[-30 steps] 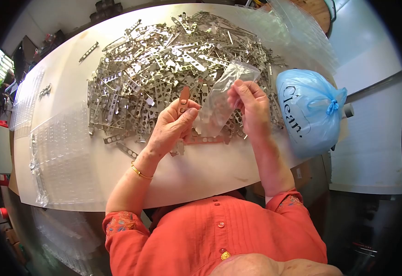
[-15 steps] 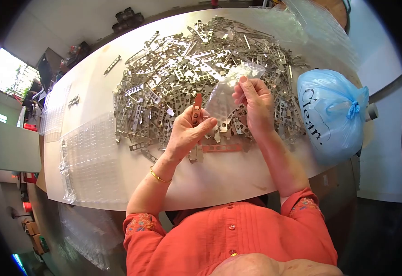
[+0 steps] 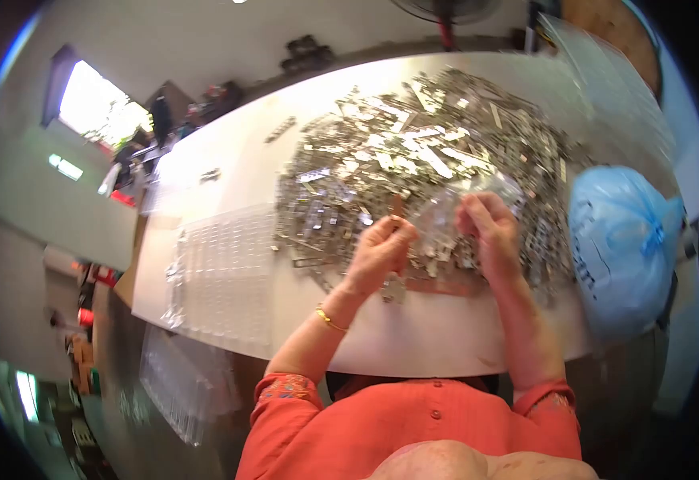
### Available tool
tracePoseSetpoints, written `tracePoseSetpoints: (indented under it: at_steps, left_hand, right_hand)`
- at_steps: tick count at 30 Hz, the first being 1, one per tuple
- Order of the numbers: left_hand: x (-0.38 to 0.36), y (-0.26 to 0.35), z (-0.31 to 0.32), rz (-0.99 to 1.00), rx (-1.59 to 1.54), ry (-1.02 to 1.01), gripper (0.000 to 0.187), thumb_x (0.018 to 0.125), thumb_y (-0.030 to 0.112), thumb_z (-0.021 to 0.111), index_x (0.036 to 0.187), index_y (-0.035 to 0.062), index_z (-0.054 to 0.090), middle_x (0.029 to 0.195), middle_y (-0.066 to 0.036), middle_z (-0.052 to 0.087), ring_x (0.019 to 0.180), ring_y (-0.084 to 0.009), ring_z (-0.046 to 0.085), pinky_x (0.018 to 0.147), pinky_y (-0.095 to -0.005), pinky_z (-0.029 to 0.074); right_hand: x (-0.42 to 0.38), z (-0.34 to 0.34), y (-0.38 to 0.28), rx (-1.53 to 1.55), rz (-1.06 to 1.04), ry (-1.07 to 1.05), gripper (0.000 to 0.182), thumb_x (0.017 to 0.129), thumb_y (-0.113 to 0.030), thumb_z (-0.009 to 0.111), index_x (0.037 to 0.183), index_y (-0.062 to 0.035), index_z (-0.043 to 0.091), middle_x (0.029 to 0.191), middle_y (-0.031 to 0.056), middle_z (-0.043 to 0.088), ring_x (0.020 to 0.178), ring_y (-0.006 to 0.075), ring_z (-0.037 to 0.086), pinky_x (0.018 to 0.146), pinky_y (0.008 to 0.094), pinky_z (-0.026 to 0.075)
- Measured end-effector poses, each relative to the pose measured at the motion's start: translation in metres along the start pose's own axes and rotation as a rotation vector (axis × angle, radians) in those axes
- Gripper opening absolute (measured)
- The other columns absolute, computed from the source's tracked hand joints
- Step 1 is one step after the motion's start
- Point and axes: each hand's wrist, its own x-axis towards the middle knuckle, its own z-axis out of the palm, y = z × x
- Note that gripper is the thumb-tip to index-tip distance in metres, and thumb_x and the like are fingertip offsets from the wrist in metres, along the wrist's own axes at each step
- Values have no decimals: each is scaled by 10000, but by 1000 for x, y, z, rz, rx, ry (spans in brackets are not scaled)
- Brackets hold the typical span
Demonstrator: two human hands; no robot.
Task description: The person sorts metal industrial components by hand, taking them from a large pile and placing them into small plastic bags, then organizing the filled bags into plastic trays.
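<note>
My left hand (image 3: 383, 246) is closed around a narrow metal strip (image 3: 397, 205), its upper end sticking out above the fingers and tinted reddish. My right hand (image 3: 490, 228) pinches the edge of a clear plastic bag (image 3: 437, 214), which spans the gap between both hands. Whether the left fingers also grip the bag is blurred. Behind and below the hands spreads a large heap of perforated metal strips (image 3: 333, 184). A reddish-looking strip (image 3: 441, 286) lies on the white table (image 3: 381, 344) at the heap's near edge.
Right of the heap sits a tied blue plastic bag (image 3: 617, 248) with black writing. Clear ribbed plastic trays (image 3: 225, 272) lie at the left, with more trays (image 3: 189, 384) below the table edge. A loose strip (image 3: 280, 130) lies beyond the heap, near clear plastic sheets (image 3: 605, 88) at far right.
The head view has turned, so the whole scene sits further right and lower. My left thumb has closed in over the strip. My right hand keeps its pinch on the clear bag.
</note>
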Motion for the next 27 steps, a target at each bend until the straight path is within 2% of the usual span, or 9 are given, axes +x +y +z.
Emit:
tracePoseSetpoints:
  at_steps: [3,7,9,13,14,20,24,27]
  left_hand:
    - [0,-4,-5,51,-94,-22,198,1036,255,580,970,70,605,677,45,513,472,-33,425,429,-204,402]
    - [-8,4,-4,99,-82,44,223,1041,261,572,962,55,613,680,44,512,467,-32,418,433,-210,407]
    - [-11,3,-10,98,-25,23,235,1041,267,573,958,52,617,681,40,524,477,-27,419,439,-215,412]
    - [-18,9,-8,36,-79,56,222,1038,264,577,1017,51,638,795,4,614,511,-28,439,472,-225,466]
    - [-18,7,-11,29,-80,35,212,1035,259,581,1042,57,644,869,-16,653,520,-29,449,477,-228,485]
    - [-23,8,-10,62,-89,10,212,1041,249,567,1014,46,622,939,-64,710,482,-27,434,446,-211,465]
    - [-29,6,-8,63,-145,52,221,1049,246,547,976,47,611,903,-86,724,443,-29,417,430,-209,451]
    - [-32,4,-9,40,-170,32,220,1052,237,537,1053,39,632,886,-113,737,421,-30,408,419,-215,441]
  right_hand:
    - [-2,4,-2,-10,-6,-22,141,997,-201,642,938,-73,652,822,6,669,721,71,600,669,226,483]
    - [-8,10,-3,-39,-16,-27,150,986,-208,662,919,-74,662,808,10,678,702,78,615,653,230,486]
    - [-9,12,-2,-59,-15,-29,144,990,-216,656,910,-97,665,790,-14,669,688,57,607,641,211,489]
    - [-13,16,-2,-102,-55,-61,146,994,-204,650,918,-80,662,789,-3,671,687,64,609,641,216,491]
    - [-14,18,-2,-98,-61,-66,146,994,-204,650,918,-80,662,789,-3,671,687,64,609,641,216,491]
    - [-15,17,6,-90,-29,-109,169,981,-215,674,955,-48,666,813,25,684,691,92,625,637,243,495]
    - [-18,20,4,-52,-26,-101,184,981,-224,674,950,-43,660,794,22,676,679,93,618,635,243,494]
    - [-19,22,6,-54,-21,-79,187,991,-232,660,922,-58,653,779,13,662,671,82,601,630,232,488]
